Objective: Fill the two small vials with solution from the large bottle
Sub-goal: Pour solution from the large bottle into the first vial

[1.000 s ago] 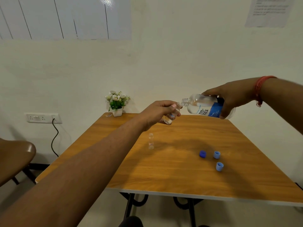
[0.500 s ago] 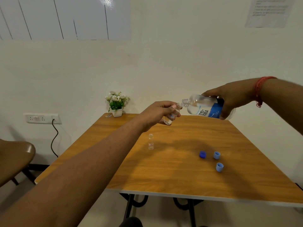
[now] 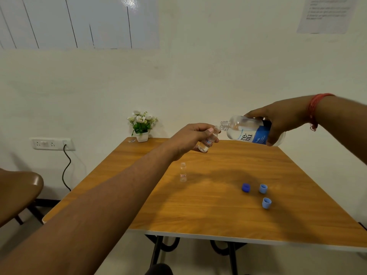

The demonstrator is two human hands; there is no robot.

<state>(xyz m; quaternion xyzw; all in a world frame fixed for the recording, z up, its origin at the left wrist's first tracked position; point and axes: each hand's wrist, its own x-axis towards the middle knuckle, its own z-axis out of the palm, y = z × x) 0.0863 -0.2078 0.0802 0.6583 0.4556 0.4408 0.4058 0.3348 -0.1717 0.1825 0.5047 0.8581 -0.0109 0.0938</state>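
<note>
Two hands are up in the air over the table [image 3: 198, 205], near the middle of the frame. The left hand [image 3: 188, 138] has its fingers curled round a small vial [image 3: 208, 141]. It tips the vial so the open top leans to the right, toward the big bottle. That way the top is easy to pour into.

The right hand [image 3: 282, 121], at the middle right of the frame, grips the large bottle [image 3: 248, 132] round its fat end. The bottle lies almost on its side with its open neck pointing left, right next to the vial's top. I think it is held this way so the clear liquid can run into the vial. I cannot see a stream, and I cannot tell how full the vial is.

The second vial [image 3: 183, 172] stands upright on the table, just below the left hand. It has no cap on and looks empty, so it is probably waiting for its turn.

Three blue caps sit together at the lower right of the table: a dark blue cap [image 3: 246, 188] and two light blue caps [image 3: 263, 188]. They are well apart from the pouring, likely so they stay out of the way.

A little flower pot [image 3: 142, 126] sits at the far edge of the table.
</note>
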